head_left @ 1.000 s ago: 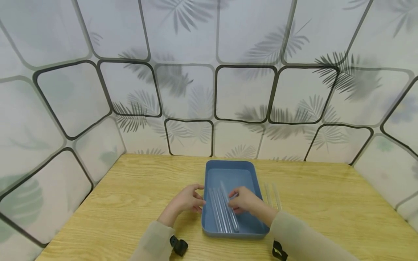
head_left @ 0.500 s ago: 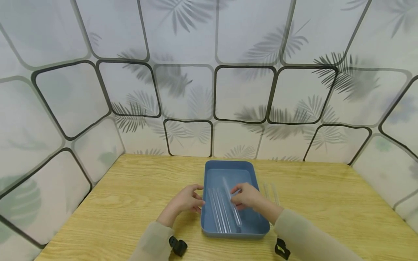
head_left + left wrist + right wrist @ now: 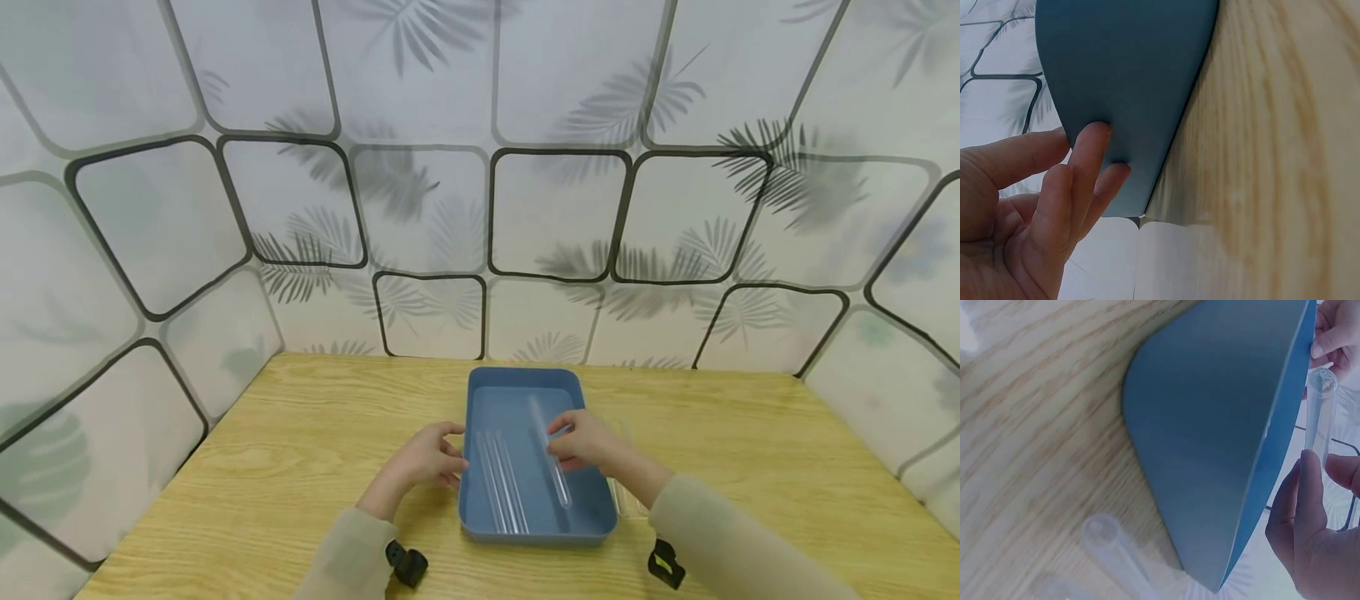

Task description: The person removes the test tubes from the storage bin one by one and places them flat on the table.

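Note:
My right hand point(image 3: 588, 442) pinches a clear test tube point(image 3: 561, 483) between thumb and fingers, over the right half of the blue tray point(image 3: 525, 377). In the right wrist view the tube point(image 3: 1320, 419) juts past the fingertips, its rounded end showing. Further left in the tray, a few more clear test tubes point(image 3: 502, 492) lie side by side, lengthwise. My left hand point(image 3: 431, 457) is at the tray's left side. In the left wrist view its extended fingers point(image 3: 1088, 150) touch the outer wall point(image 3: 1129, 75), and another digit reaches the rim.
Clear tubes point(image 3: 622, 496) lie on the wooden table point(image 3: 337, 433) just right of the tray, partly hidden by the right forearm. One such tube point(image 3: 1116, 550) shows beside the tray wall in the right wrist view. A patterned wall covering point(image 3: 427, 208) surrounds the table's back and sides.
The right hand has moved right with its test tube, away from the tubes lying at the tray's left. The left hand has stayed at the tray's side.

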Action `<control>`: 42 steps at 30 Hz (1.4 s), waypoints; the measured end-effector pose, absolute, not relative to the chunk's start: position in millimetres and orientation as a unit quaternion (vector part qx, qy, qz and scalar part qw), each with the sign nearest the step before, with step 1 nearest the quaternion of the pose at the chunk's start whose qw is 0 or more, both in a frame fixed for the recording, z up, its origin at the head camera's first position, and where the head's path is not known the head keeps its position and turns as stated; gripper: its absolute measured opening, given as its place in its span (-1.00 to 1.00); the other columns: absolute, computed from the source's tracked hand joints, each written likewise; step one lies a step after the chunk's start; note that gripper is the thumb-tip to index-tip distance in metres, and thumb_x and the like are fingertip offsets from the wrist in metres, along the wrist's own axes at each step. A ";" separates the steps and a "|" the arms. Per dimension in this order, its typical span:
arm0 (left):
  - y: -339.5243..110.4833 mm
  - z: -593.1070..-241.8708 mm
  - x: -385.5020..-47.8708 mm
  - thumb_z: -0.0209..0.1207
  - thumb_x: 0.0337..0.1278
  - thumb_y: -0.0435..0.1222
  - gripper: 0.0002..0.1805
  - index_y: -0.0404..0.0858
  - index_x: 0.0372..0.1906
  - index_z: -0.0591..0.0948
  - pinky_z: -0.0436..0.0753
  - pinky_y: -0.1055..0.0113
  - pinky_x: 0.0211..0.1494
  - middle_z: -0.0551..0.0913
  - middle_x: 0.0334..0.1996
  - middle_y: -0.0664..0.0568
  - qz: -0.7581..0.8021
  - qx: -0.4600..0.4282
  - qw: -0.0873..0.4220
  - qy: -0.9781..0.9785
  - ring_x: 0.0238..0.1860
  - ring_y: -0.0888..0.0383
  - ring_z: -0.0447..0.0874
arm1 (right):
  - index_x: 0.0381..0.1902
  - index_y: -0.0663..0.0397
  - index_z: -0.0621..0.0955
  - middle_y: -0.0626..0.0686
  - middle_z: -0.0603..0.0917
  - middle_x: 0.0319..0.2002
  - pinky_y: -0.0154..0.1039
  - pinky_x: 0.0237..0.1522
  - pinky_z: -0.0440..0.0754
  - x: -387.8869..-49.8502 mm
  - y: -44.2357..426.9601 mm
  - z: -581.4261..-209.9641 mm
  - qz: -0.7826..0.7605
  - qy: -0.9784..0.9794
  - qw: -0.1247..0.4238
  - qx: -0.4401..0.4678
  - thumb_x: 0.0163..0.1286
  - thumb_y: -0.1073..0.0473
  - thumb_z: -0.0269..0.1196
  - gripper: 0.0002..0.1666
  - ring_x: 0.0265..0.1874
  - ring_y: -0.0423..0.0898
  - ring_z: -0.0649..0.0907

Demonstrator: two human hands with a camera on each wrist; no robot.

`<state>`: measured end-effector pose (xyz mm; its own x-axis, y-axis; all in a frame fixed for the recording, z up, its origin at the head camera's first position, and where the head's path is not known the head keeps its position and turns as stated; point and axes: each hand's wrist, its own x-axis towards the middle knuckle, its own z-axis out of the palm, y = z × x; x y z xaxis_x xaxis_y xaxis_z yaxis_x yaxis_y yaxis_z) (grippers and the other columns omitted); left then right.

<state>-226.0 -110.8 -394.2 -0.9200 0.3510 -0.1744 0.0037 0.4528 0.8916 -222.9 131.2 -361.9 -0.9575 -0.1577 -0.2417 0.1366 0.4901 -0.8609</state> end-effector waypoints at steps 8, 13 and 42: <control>-110.9 -393.2 -226.8 0.15 -0.02 -0.49 -0.39 -0.46 0.20 0.24 0.58 0.22 -0.44 0.54 -0.39 -0.14 0.516 0.106 0.171 0.832 -0.56 0.05 0.61 | -0.14 0.42 0.43 0.19 0.48 -0.36 -0.22 -0.44 0.59 -222.7 148.2 -359.8 -0.504 0.850 0.151 -0.007 0.02 0.41 0.17 -0.62 -0.52 -0.08 0.57; -110.9 -394.0 -228.4 0.15 -0.02 -0.49 -0.39 -0.46 0.20 0.24 0.58 0.22 -0.45 0.54 -0.38 -0.15 0.518 0.106 0.172 0.831 -0.56 0.05 0.61 | -0.13 0.44 0.43 0.20 0.47 -0.34 -0.23 -0.45 0.59 -221.0 158.4 -361.0 -0.510 0.848 0.147 0.001 0.01 0.40 0.16 -0.60 -0.54 -0.10 0.56; -111.0 -398.6 -228.6 0.16 -0.01 -0.47 -0.38 -0.44 0.21 0.23 0.57 0.23 -0.44 0.54 -0.36 -0.14 0.512 0.103 0.173 0.835 -0.54 0.07 0.61 | -0.08 0.52 0.33 0.14 0.50 -0.38 -0.25 -0.44 0.57 -214.1 217.0 -370.3 -0.522 0.839 0.150 0.009 0.15 0.38 0.13 -0.59 -0.58 -0.18 0.55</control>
<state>-228.6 -111.0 -398.6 -0.9191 0.3490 -0.1828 -0.0046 0.4545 0.8907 -214.1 217.0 -370.3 -0.9547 -0.1419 -0.2616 0.1721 0.4538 -0.8743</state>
